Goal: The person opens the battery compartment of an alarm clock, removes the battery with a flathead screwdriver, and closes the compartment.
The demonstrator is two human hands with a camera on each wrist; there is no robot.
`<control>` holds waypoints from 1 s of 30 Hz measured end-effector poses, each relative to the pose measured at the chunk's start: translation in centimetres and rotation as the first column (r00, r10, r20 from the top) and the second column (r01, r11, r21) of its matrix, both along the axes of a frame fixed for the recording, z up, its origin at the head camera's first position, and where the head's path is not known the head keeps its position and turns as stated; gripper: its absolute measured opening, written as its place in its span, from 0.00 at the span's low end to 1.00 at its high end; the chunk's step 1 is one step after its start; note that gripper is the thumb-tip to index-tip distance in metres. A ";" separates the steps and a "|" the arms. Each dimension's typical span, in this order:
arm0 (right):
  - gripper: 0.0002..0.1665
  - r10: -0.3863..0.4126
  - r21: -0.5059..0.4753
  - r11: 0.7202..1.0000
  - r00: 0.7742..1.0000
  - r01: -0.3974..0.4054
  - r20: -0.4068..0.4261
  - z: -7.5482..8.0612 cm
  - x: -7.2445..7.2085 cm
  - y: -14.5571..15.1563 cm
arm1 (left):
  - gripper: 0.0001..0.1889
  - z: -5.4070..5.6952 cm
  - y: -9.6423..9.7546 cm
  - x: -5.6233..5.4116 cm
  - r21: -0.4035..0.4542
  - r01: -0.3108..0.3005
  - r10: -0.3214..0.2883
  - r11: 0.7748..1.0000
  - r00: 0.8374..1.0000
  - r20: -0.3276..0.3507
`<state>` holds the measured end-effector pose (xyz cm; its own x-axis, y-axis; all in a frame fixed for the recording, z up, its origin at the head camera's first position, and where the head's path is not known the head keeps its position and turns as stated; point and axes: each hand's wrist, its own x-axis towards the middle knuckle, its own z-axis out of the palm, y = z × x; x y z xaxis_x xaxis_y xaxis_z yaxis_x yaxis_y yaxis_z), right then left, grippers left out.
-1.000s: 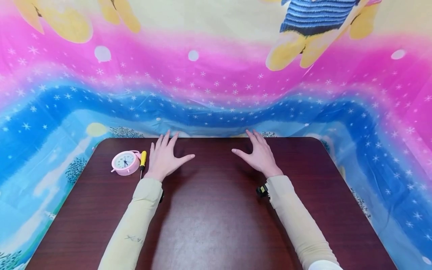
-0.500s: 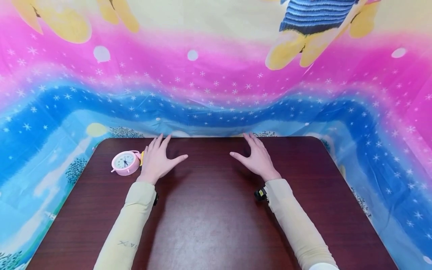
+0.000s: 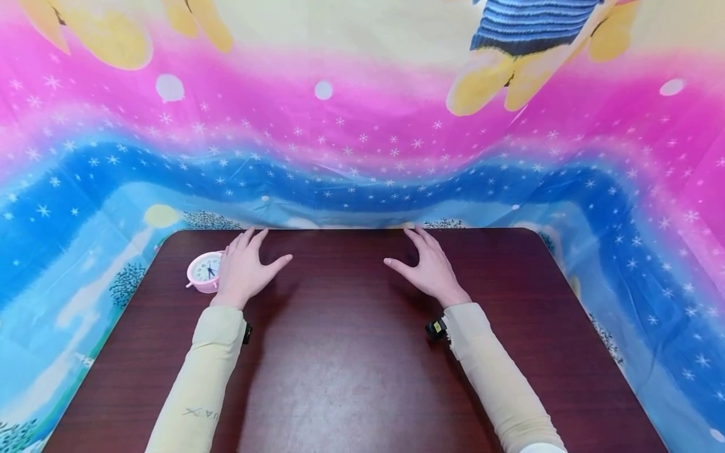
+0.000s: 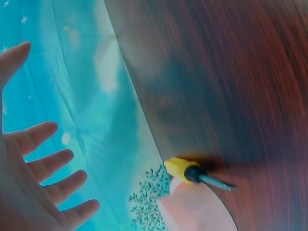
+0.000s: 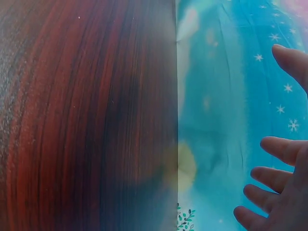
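My left hand (image 3: 245,267) hovers over the far left of the table with its fingers spread and holds nothing. In the head view it partly covers a round pink alarm clock (image 3: 204,272) with a white dial. A screwdriver (image 4: 183,169) with a yellow and black handle shows in the left wrist view, beside the clock's pink body (image 4: 197,207); in the head view the hand hides it. Fingers spread, my right hand (image 3: 432,269) is held above the far middle-right of the table, touching nothing.
The dark brown wooden table (image 3: 340,365) has rounded far corners. A printed cloth (image 3: 362,145) in pink and blue hangs behind it and along both sides. Each wrist wears a small black device (image 3: 436,328) at the cuff.
My left hand has moved left and slightly toward me, now covering the screwdriver and the clock's right edge. The right hand has shifted only slightly left.
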<state>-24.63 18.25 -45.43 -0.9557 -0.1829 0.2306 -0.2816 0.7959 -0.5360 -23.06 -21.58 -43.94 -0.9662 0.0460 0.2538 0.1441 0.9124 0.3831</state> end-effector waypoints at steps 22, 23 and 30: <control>0.62 0.020 0.008 1.000 0.998 -0.020 0.055 -0.5 0.7 -0.3 | 0.43 0.6 -5.9 1.0 -0.003 -0.116 0.116 0.993 0.991 0.068; 0.62 0.022 0.008 1.000 0.998 -0.022 0.056 -0.5 0.7 -0.4 | 0.42 0.5 -6.1 1.1 -0.004 -0.123 0.123 0.992 0.990 0.074; 0.62 0.027 -0.005 1.000 0.997 -0.027 0.072 -0.9 0.9 -0.6 | 0.36 -0.2 -7.8 1.4 -0.006 -0.150 0.149 0.989 0.984 0.094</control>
